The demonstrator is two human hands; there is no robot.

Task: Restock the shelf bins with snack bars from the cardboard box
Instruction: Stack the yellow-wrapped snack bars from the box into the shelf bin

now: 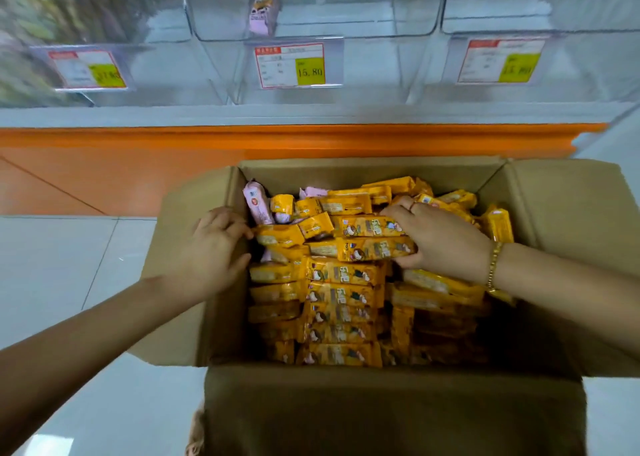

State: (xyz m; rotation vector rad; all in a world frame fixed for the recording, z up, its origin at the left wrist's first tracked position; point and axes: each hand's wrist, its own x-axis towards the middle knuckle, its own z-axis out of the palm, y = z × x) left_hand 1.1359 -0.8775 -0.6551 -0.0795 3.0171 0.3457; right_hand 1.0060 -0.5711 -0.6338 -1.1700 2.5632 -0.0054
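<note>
Clamping right hand (440, 237) fingers round yellow snack bars (346, 275) filling cardboard box (554, 206), finger grip of left hand (211, 251) at nine o'clock being unclear.

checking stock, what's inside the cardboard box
The box holds mostly yellow bars in rows, with a few pink bars in the far left corner. The right hand grips some yellow bars. Lower layers and the bottom are covered.

The brown cardboard box (381, 414) held yellow snack bars (343, 272) with cartoon pictures — and a few pink wrapped bars (256, 203). The shelf band (277, 137) was orange. The white price tag (290, 65) had a yellow-green patch.
</note>
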